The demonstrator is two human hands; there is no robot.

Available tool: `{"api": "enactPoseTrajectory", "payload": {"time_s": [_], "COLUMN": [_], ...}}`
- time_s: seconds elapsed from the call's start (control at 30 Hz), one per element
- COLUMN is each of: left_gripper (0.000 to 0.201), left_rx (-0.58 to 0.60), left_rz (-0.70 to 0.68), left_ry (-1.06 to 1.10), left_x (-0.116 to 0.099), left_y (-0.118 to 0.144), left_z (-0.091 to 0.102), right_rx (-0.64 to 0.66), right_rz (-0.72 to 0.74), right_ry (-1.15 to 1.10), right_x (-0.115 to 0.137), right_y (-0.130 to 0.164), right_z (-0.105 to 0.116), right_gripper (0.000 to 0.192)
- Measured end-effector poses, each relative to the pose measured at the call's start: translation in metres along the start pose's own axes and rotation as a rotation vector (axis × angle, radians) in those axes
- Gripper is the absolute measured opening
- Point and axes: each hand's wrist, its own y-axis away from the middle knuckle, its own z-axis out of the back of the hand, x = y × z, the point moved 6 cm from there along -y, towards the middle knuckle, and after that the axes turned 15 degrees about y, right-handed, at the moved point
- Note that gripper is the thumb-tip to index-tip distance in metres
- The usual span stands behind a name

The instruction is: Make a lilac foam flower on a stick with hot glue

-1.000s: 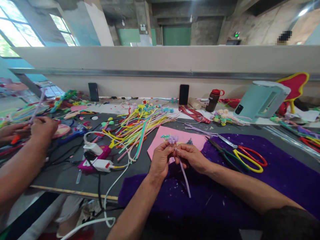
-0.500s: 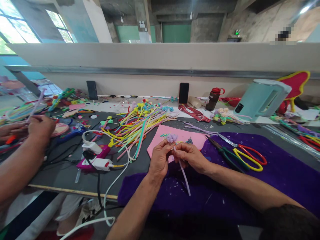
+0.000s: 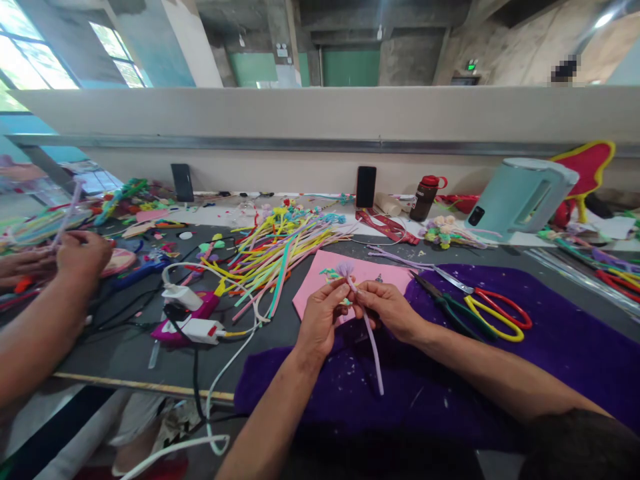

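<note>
My left hand [image 3: 320,319] and my right hand [image 3: 387,307] meet above the near edge of a pink sheet [image 3: 373,275], both pinching a lilac pipe cleaner [image 3: 374,353]. Its fuzzy curled tip [image 3: 344,269] sticks up between my fingertips, and its long tail hangs down towards me over a purple felt cloth [image 3: 550,347]. The fingers of both hands are closed around the stem just below the tip.
A heap of coloured pipe cleaners [image 3: 273,250] lies left of the pink sheet. Scissors [image 3: 487,305] and pliers [image 3: 443,303] rest on the felt at right. Cables and a white plug [image 3: 197,327] lie at left. Another person's hands [image 3: 75,257] work at far left. A kettle [image 3: 520,197], bottle [image 3: 424,197] and phones [image 3: 366,187] stand behind.
My fingers have shifted along the stem, and the fuzzy tip now stands a little higher and more upright. The hanging tail has swung slightly. The other person's hands stay in place.
</note>
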Motion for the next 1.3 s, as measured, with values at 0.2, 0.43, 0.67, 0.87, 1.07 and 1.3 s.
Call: {"api": "enactPoseTrajectory", "payload": {"time_s": [0.2, 0.43, 0.67, 0.87, 1.07, 1.3], "left_gripper": [0.024, 0.020, 0.012, 0.013, 0.022, 0.023], "left_rx": [-0.042, -0.042, -0.006, -0.018, -0.041, -0.063], "left_rz": [-0.037, -0.076, -0.083, -0.070, -0.098, -0.082], "left_ry": [0.023, 0.021, 0.059, 0.097, 0.166, 0.201], "left_x": [-0.0006, -0.0020, -0.0031, -0.0045, -0.0084, -0.0077], "left_y": [-0.0022, -0.0011, -0.0005, -0.0014, -0.0007, -0.0007], "left_z": [0.0046, 0.0029, 0.0012, 0.0041, 0.0043, 0.0052], "right_rx": [0.058, 0.071, 0.083, 0.087, 0.065, 0.073], "right_rz": [-0.017, -0.008, 0.011, 0.024, 0.026, 0.016], "right_ry": [0.038, 0.067, 0.052, 0.056, 0.068, 0.084], "right_x": [-0.0066, -0.0062, -0.0044, -0.0054, -0.0042, -0.0061], "right_y": [0.0004, 0.0003, 0.0009, 0.0018, 0.0015, 0.0013], "right_z": [-0.0050, -0.0056, -0.0077, -0.0084, -0.0071, -0.0075], "right_gripper": [0.030, 0.029, 0.024, 0.022, 0.025, 0.024]}}
